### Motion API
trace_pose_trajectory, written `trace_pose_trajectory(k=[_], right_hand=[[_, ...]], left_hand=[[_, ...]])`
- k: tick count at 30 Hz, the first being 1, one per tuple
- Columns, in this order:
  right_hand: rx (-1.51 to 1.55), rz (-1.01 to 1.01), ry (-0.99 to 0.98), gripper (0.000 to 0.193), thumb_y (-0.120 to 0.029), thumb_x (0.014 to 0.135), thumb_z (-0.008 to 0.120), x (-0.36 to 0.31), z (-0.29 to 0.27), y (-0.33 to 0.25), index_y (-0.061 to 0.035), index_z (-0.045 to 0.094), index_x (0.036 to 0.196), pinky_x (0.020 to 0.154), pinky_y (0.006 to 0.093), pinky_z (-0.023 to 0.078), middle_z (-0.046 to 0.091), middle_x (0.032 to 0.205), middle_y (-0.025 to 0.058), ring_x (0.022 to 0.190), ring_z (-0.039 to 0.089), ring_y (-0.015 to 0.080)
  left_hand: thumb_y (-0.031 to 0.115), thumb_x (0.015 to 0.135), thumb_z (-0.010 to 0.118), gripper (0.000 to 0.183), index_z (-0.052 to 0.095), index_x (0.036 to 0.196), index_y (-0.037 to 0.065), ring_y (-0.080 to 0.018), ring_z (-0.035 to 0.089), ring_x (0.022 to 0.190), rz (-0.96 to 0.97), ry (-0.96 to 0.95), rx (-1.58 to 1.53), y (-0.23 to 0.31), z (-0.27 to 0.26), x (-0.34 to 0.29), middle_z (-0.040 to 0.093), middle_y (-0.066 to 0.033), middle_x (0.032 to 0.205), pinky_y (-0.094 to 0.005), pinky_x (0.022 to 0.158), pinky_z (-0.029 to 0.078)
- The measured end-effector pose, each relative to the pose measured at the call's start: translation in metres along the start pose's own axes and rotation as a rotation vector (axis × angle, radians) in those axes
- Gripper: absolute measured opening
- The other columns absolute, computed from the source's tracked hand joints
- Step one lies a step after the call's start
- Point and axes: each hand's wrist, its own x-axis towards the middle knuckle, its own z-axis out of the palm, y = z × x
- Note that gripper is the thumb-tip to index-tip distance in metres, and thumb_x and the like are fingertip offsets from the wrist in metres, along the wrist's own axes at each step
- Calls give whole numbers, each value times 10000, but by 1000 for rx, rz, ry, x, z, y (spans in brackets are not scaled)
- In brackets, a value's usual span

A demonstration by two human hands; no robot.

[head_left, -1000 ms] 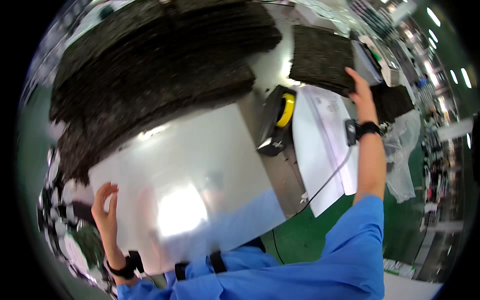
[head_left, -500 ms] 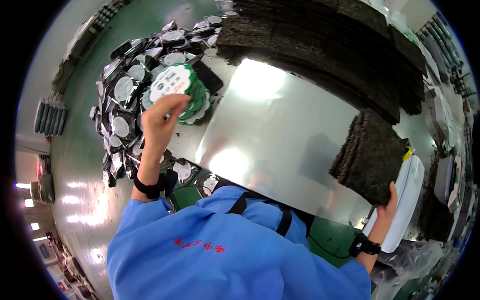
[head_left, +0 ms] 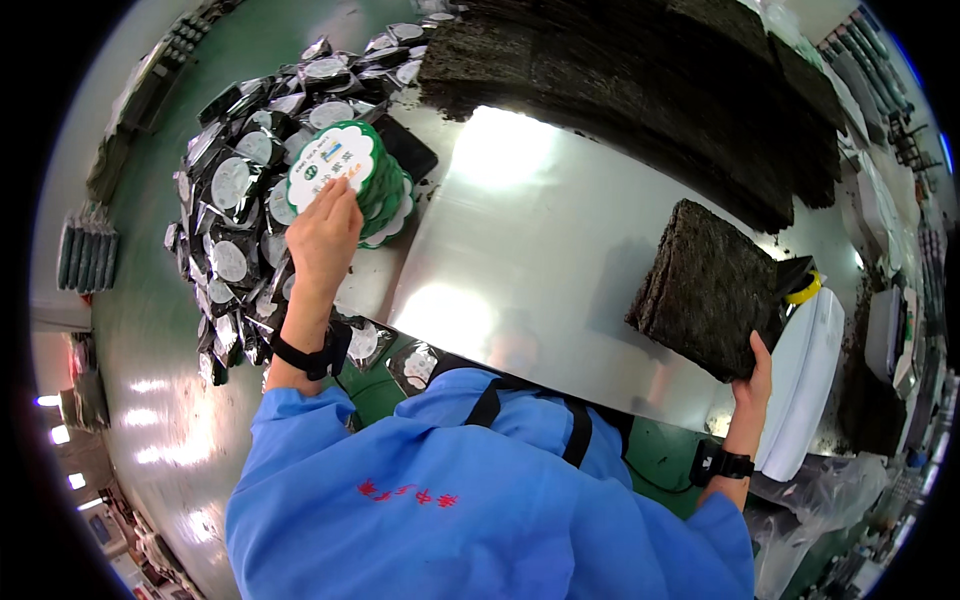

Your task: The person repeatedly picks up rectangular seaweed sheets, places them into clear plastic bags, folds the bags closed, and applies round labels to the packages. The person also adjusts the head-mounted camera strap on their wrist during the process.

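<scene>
There were one left hand (head_left: pixel 325 238), one right hand (head_left: pixel 753 388) and two black wristbands (head_left: pixel 722 463). There were also one smaller stack of dark sheets (head_left: pixel 708 288), one silvery board (head_left: pixel 535 255) and one yellow ring (head_left: pixel 804 289). Wrapped packets (head_left: pixel 230 185) ran to dozens, green-edged cards (head_left: pixel 335 160) to several; both overlapped too much for exact counting.

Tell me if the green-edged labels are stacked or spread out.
Stacked: the labels overlap in a pile, their green rims showing beneath the white top one.
</scene>
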Motion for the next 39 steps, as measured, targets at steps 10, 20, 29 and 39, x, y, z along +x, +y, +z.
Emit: trace_pose_trajectory(k=[10, 20, 29, 39], right_hand=[[23, -63, 34, 376, -197, 893, 661, 8, -24, 8, 54, 597, 1166, 927, 366, 497, 642, 1168, 136, 1056, 627, 231], [36, -35, 22, 388, -207, 893, 654, 17, -33, 0, 7, 578, 1209, 899, 341, 503, 644, 1155, 97, 1033, 627, 197], [53, 11, 34, 328, -213, 894, 662, 16, -42, 19, 20, 612, 1120, 826, 328, 522, 671, 1059, 98, 936, 657, 186], [60, 93, 13, 331, -194, 866, 695, 28, -22, 44, 29, 619, 1098, 807, 327, 532, 675, 1045, 106, 919, 661, 192]], left_hand=[[62, 872, 675, 127, 706, 983, 11, -170, 690, 933, -366, -61, -395, -8, -39, 22, 706, -117, 1105, -276, 793, 527], [108, 824, 725, 123, 715, 873, -4, -115, 597, 638, -204, -966, -1305, 195, 87, 76, 650, -49, 768, -278, 592, 487], [195, 731, 782, 110, 742, 808, 127, -227, 593, 881, -3, -560, -930, 266, 180, 47, 660, -34, 813, -370, 792, 472], [210, 700, 790, 196, 714, 874, 164, -249, 517, 1021, 105, -373, -894, 271, 190, 34, 615, 0, 954, -392, 853, 392]])
